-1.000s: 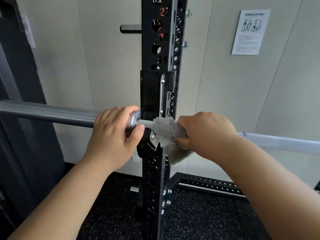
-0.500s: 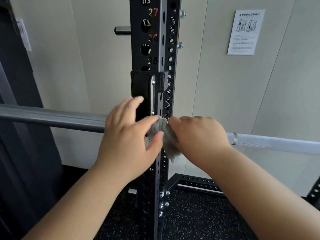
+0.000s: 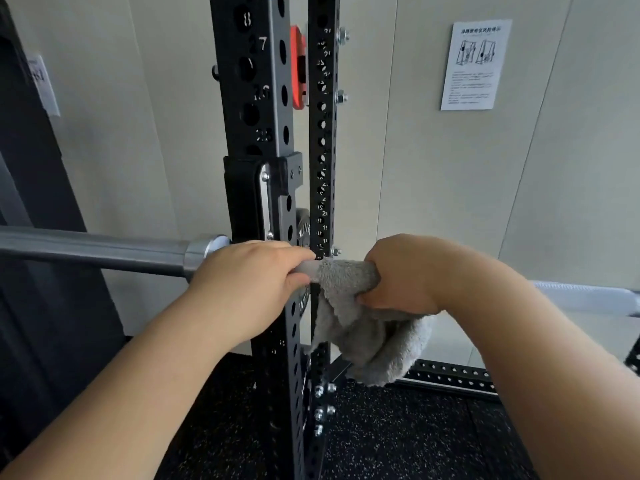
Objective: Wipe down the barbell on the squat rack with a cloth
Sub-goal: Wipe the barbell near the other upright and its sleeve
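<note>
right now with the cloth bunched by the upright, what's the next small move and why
Probably slide the right hand with the grey cloth rightward along the barbell: the cloth wraps the bar beside the rack upright, bare shaft runs off to the right, and the left hand grips the bar, steadying it.

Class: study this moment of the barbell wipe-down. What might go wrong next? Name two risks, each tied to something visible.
1. The left hand and right hand grip close against the rack upright; knuckles may scrape its bolts.
2. The cloth hangs loose below the right hand and could snag on the upright's holes when it slides along the barbell.
</note>
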Available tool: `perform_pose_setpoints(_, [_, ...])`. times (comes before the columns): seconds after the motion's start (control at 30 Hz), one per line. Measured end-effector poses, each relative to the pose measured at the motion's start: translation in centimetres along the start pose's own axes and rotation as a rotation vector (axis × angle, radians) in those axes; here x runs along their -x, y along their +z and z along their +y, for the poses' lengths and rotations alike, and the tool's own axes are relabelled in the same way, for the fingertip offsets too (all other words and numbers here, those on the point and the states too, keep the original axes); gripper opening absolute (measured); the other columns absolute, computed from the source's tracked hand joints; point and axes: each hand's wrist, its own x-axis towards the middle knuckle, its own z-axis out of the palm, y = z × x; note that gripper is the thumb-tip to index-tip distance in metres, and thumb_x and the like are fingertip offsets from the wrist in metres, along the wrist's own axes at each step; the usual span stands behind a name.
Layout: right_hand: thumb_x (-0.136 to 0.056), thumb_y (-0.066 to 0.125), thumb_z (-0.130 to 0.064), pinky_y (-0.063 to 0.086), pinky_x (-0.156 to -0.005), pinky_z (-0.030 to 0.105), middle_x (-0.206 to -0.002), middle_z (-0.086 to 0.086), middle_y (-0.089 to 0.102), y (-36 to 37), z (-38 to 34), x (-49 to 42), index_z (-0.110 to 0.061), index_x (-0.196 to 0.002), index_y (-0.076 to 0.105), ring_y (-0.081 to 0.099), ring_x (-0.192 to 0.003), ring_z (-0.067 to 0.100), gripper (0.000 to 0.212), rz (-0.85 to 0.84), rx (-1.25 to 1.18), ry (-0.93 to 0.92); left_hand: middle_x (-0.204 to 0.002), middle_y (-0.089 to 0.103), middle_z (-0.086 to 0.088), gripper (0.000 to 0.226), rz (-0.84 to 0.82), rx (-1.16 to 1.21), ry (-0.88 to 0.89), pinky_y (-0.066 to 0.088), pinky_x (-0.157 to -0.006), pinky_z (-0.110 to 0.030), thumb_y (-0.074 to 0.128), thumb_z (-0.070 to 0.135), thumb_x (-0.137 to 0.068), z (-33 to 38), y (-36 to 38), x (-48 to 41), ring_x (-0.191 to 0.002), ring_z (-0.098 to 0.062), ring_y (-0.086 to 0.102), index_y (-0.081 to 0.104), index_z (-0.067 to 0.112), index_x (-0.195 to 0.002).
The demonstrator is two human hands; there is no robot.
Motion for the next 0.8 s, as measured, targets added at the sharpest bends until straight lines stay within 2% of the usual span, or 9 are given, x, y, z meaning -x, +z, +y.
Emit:
perform_pose_setpoints(0.1, [-0.091, 0.059, -0.032, 0.038, -0.050, 0.028, -0.071, -0.006, 0.047, 2.7, -0.4, 1.1, -0.026, -0.090, 0.047, 0.049, -0.060, 0.022, 0.014, 0.305, 0.198, 0.060, -0.093, 0.059, 0.028, 0.016, 0.038, 0.040, -0.024, 0.041, -0.095, -0.043, 0.060, 0.053, -0.094, 0.3, -0.2, 0.2, -0.094, -0.001, 0.053, 0.057, 0.047, -0.108])
perform_pose_setpoints(0.17, [-0.089, 0.065, -0.025, 0.019, -0.046, 0.027, -0.064, -0.006, 0.037, 4.3, -0.4, 1.3, -0.024, -0.090, 0.042, 0.029, -0.049, 0.015, 0.023, 0.448, 0.275, 0.049, -0.090, 0.058, 0.026, 0.020, 0.080, 0.008, -0.026, 0.045, -0.090, -0.042, 0.065, 0.055, -0.087, 0.8, -0.4, 0.5, -0.090, -0.002, 0.052, 0.056, 0.046, -0.103])
perform_pose_setpoints(0.23, [-0.085, 0.068, -0.017, 0.011, -0.045, 0.025, -0.058, -0.006, 0.031, 4.8, -0.2, 1.2, -0.022, -0.085, 0.041, 0.020, -0.045, 0.013, 0.028, 0.573, 0.335, 0.020, -0.093, 0.059, 0.026, 0.022, 0.052, 0.002, -0.030, 0.047, -0.088, -0.040, 0.059, 0.060, -0.088, 1.0, -0.6, 0.6, -0.092, -0.003, 0.054, 0.055, 0.046, -0.105])
perform_pose_setpoints(0.3, [-0.090, 0.063, -0.019, 0.018, -0.044, 0.025, -0.061, -0.006, 0.035, 4.5, 0.2, 1.5, -0.022, -0.087, 0.037, 0.029, -0.045, 0.015, 0.027, 0.549, 0.291, -0.008, -0.095, 0.062, 0.025, 0.022, 0.018, 0.020, -0.041, 0.048, -0.088, -0.039, 0.052, 0.059, -0.092, 1.0, -0.6, 0.6, -0.095, -0.004, 0.057, 0.058, 0.046, -0.108])
perform_pose_setpoints(0.37, [-0.094, 0.059, -0.032, 0.039, -0.049, 0.029, -0.071, -0.006, 0.048, 3.0, 1.8, 2.4, -0.022, -0.090, 0.043, 0.051, -0.060, 0.021, 0.019, 0.340, 0.173, 0.003, -0.090, 0.062, 0.025, 0.019, 0.030, 0.058, -0.064, 0.048, -0.089, -0.041, 0.053, 0.057, -0.093, 0.9, -0.7, 0.6, -0.093, -0.005, 0.058, 0.062, 0.046, -0.106])
perform_pose_setpoints(0.5, [-0.076, 0.059, -0.063, 0.060, -0.070, 0.037, -0.073, -0.006, 0.064, 0.4, 6.1, 4.8, -0.024, -0.075, 0.061, 0.064, -0.073, 0.017, 0.039, 0.081, 0.074, 0.145, -0.079, 0.058, 0.025, 0.014, 0.077, 0.070, -0.082, 0.046, -0.086, -0.040, 0.059, 0.057, -0.091, 1.0, -0.5, 0.7, -0.084, -0.004, 0.055, 0.065, 0.046, -0.099])
perform_pose_setpoints(0.63, [-0.082, 0.059, -0.059, 0.054, -0.060, 0.031, -0.074, -0.007, 0.061, 1.7, 5.5, 4.4, -0.025, -0.079, 0.059, 0.062, -0.068, 0.018, 0.034, 0.186, 0.147, 0.176, -0.082, 0.061, 0.025, 0.021, 0.097, 0.051, -0.098, 0.044, -0.088, -0.039, 0.058, 0.059, -0.089, 1.0, -0.4, 0.9, -0.084, -0.004, 0.056, 0.068, 0.046, -0.102])
perform_pose_setpoints(0.73, [-0.086, 0.065, -0.052, 0.035, -0.049, 0.026, -0.074, -0.008, 0.053, 3.4, 5.0, 5.0, -0.025, -0.088, 0.043, 0.053, -0.061, 0.020, 0.035, 0.400, 0.268, 0.088, -0.086, 0.064, 0.026, 0.019, 0.069, 0.105, -0.120, 0.048, -0.077, -0.034, 0.063, 0.056, -0.089, 1.4, -0.8, 0.8, -0.084, 0.000, 0.056, 0.069, 0.047, -0.104])
perform_pose_setpoints(0.8, [-0.090, 0.056, -0.060, 0.028, -0.047, 0.026, -0.075, -0.008, 0.052, 3.7, 6.8, 6.7, -0.026, -0.090, 0.039, 0.052, -0.065, 0.022, 0.038, 0.427, 0.285, 0.064, -0.085, 0.064, 0.026, 0.014, 0.061, 0.135, -0.144, 0.049, -0.069, -0.032, 0.069, 0.051, -0.089, 1.6, -0.9, 0.9, -0.081, 0.003, 0.056, 0.069, 0.048, -0.102])
